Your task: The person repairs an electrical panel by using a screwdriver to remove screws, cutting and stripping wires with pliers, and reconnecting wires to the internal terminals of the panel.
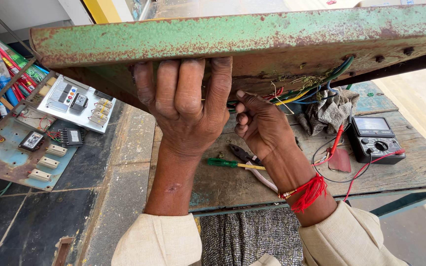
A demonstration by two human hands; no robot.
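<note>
Nearest the camera are two cream cloth sleeves and, between them, a lap in grey patterned fabric (250, 236). From the sleeves both forearms rise toward a rusted, green-painted sheet-metal panel (252, 37) that is tipped up on edge above a weathered wooden workbench (420, 167), apparently so that the wiring on its underside can be reached.

The left hand (186, 106) has its back to the camera, wrist straight, four fingers hooked up and clenched over the panel's lower rim; it looks to be bearing the panel's weight and keeping it tilted. The right hand (260, 123), with a red thread band (309, 192) tied at the wrist, is turned slightly inward just beside it. Its fingers are curled and its thumb points up toward the bundle of coloured wires (316, 88) hanging from the panel's underside; whether it pinches a wire cannot be told.

On the bench below the hands lie a green-handled screwdriver (228, 163) and pliers with pale grips (252, 165), close at hand. Further right sit a black analogue multimeter (375, 140) with red leads trailing toward the person, and a crumpled grey rag (329, 113).

To the left, on the stone floor, lean a white board of switches and breakers (77, 103) and a rusty blue plate with fuse holders (25, 152).
</note>
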